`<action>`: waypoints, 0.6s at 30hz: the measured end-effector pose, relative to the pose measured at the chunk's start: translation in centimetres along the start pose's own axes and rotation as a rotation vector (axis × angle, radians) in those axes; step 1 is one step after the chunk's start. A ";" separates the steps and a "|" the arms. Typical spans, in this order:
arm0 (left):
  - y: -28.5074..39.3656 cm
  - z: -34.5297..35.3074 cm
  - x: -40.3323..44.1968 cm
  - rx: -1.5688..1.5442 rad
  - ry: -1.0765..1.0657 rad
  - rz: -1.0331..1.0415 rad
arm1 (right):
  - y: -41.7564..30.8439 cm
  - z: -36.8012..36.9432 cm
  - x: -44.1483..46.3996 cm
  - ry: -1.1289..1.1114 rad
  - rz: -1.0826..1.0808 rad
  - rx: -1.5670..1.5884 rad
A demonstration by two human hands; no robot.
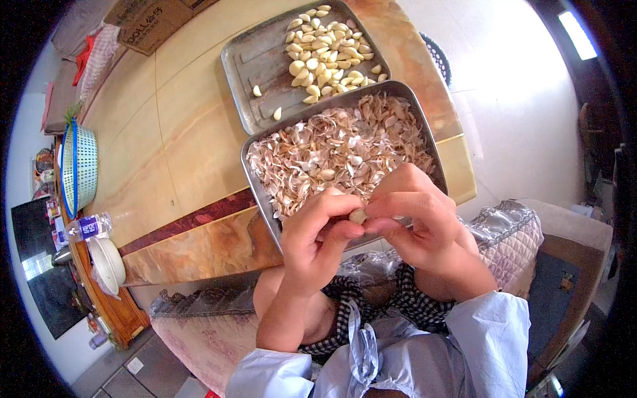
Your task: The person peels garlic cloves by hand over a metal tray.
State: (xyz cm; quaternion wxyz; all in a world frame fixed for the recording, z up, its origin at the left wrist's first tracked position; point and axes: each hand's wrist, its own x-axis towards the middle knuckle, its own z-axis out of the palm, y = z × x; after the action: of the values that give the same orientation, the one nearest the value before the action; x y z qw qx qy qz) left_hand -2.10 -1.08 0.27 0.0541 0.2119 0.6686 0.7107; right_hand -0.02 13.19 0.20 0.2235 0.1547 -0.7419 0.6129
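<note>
Between the fingertips of both hands is a garlic clove (pixel 358 216), held above the near edge of a metal tray. My left hand (pixel 323 229) pinches it from the left, thumb and forefinger closed on it. From the right, my right hand (pixel 415 211) pinches at the clove's other end, its fingertips touching it. Below lies the near tray (pixel 264 211), filled with papery garlic skins (pixel 332 149) and a few cloves among them. Behind it a second metal tray (pixel 242 76) bears a heap of peeled garlic cloves (pixel 325 56), with two lying apart on its left.
Both trays rest on a marble-patterned table (pixel 186 132). A cardboard box (pixel 147 25) stands at the far left. Along the left are a blue-rimmed basket (pixel 81 166), a plastic bottle (pixel 89 227) and a white bowl (pixel 108 262). A quilted seat (pixel 199 345) lies beneath me.
</note>
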 end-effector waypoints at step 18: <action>1.0 -0.1 -0.5 -0.009 -0.033 -0.211 | 0.9 0.2 -0.1 -0.001 -0.267 -0.168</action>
State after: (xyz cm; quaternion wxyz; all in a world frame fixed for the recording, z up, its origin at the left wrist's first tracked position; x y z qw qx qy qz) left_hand -1.47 -1.51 1.16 0.1407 0.1515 0.6829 0.7006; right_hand -0.38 13.19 -0.63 0.3148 0.2332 -0.7637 0.5131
